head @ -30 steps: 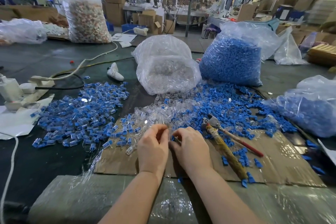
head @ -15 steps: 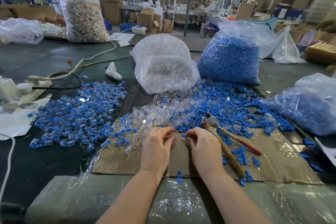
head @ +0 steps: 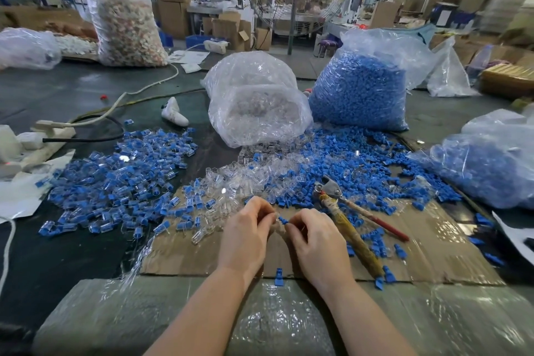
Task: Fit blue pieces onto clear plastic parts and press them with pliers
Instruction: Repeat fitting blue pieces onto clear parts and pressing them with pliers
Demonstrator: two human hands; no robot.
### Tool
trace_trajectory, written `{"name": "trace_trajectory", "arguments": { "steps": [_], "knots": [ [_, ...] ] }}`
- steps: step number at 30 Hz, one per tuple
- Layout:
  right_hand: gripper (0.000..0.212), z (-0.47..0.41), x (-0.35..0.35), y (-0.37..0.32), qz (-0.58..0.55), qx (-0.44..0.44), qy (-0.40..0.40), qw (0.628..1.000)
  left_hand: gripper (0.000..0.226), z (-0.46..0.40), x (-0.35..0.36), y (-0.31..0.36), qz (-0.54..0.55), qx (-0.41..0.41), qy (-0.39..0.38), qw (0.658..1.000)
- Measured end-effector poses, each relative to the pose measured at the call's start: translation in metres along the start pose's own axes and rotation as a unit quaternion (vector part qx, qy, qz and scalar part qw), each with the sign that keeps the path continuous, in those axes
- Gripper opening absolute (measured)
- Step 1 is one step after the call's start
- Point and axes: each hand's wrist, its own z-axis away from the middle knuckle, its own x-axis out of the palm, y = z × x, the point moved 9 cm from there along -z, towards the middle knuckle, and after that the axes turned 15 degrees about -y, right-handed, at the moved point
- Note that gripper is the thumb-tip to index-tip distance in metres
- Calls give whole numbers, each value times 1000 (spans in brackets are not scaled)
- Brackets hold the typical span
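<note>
Blue pieces [head: 358, 92] mostly sit in a big clear bag at the back right, more spilled in front of it; clear plastic parts [head: 254, 115] fill the bag beside it; pliers [head: 346, 220] lie on the cardboard [head: 185, 254]; right hand [head: 316, 246] pinches one blue piece [head: 283, 220], left hand [head: 245, 237] pinches something clear, can't really tell what; no readable writing.

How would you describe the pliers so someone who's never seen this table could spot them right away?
Start at the flat brown cardboard sheet on the table's near edge. The pliers lie on it just beside the right hand, metal head pointing away toward the loose blue pieces. They are the only long tool there, with one yellowish wrapped handle and one red.
</note>
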Motion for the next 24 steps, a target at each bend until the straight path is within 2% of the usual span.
{"name": "trace_trajectory", "arguments": {
  "steps": [5,10,16,24],
  "knots": [
    [15,0,1,3,1,11,1,1000,7,0,3,1,-21,6,-18,1000],
    [17,0,2,6,-4,22,-1,1000,17,0,5,3,-30,14,-33,999],
    [17,0,2,6,-9,18,0,1000,12,1,4,7,-40,34,-31,998],
    [10,2,-1,2,-13,0,12,1000,17,-1,6,2,5,17,-48,999]
  ]
}}
